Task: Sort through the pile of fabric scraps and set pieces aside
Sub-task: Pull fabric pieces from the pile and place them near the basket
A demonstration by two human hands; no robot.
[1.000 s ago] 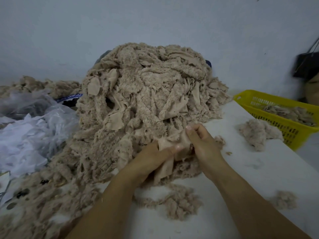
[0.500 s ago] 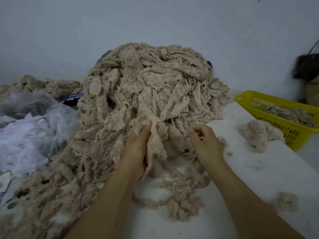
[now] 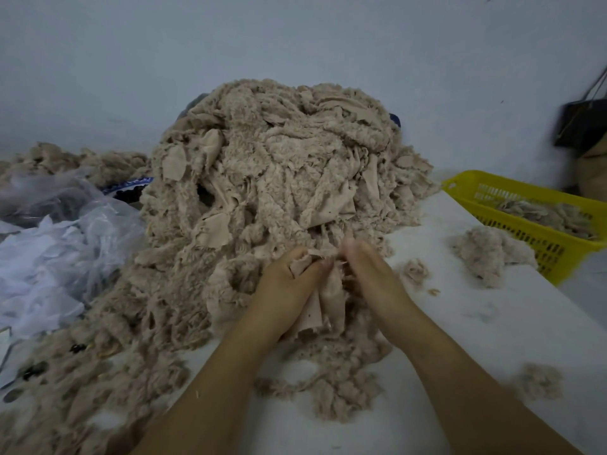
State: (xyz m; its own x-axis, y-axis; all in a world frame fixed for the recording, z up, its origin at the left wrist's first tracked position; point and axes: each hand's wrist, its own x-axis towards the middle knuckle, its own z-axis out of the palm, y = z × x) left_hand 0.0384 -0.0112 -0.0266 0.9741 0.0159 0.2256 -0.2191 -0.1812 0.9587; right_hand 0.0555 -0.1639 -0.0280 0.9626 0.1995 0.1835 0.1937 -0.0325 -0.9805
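Far left: crumpled clear plastic sheeting (image 3: 59, 244), touching the foot of the heap.

Centre: large pile of fabric scraps (image 3: 279, 165), beige, fleecy on one face and smooth on the other. Heaped against the wall (image 3: 295, 34) and spilling forward over the white table (image 3: 492, 339).

Handling, as a judgement:
- Very light, limp, tangle-prone, shedding fluff.
- Not slippery, not fragile.
- Likely to drag neighbouring pieces along when pulled.
- Best taken by a flat smooth edge or corner, pinched and lifted clear rather than tugged from the middle.

At the pile's near foot:
- Left hand (image 3: 285, 290), fingers curled round the upper edge of one smooth scrap (image 3: 323, 307), the rest of it hanging down between the two wrists.
- Right hand (image 3: 371, 277), just to the right, fingertips at the same scrap's top edge in what looks like a pinch. Somewhat blurred, so exact finger placement hard to tell.
- Hands close together, almost touching, both clamped on that one piece.

Right of the hands: loose tuft (image 3: 415, 270), then a larger set-aside clump (image 3: 489, 254) on bare table, apart from the main pile.

Far right, at the table's edge: yellow basket (image 3: 460, 188), slotted walls, more beige scraps inside.

Near right: another small tuft (image 3: 538, 382), well apart from everything else.
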